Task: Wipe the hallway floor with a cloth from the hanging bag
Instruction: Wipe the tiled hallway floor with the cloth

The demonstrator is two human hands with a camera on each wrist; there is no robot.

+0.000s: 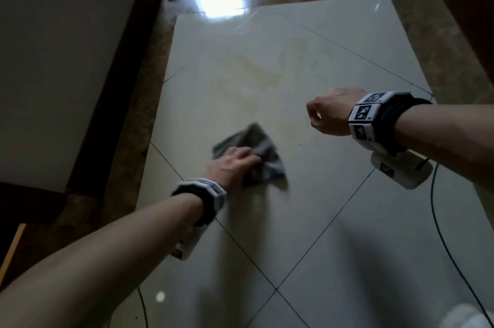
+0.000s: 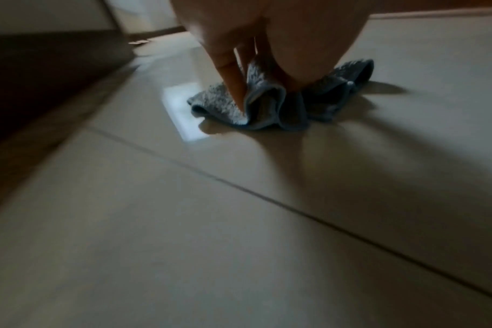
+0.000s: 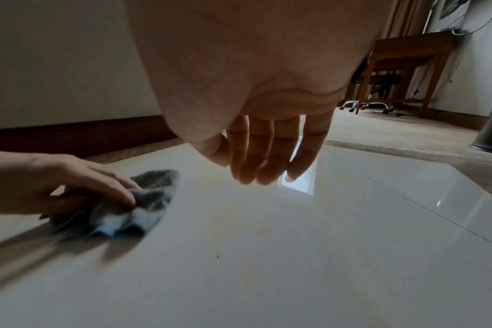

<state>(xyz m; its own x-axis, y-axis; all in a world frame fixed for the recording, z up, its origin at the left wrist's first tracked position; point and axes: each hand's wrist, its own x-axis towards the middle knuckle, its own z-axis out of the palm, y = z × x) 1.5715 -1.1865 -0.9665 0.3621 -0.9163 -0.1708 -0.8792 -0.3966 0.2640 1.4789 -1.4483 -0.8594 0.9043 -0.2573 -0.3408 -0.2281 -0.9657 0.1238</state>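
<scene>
My left hand [image 1: 235, 164] grips the bunched grey cloth [image 1: 263, 151], pressing it on the floor [image 1: 307, 221] tiles. My right hand [image 1: 331, 115] hangs right of the cloth, above the floor, fingers [image 3: 267, 151] relaxed, holding nothing.

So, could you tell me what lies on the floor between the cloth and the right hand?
Only bare glossy tile with faint yellowish staining and one tiny dark speck lies between the cloth and the right hand, clearest in the right wrist view.
</scene>
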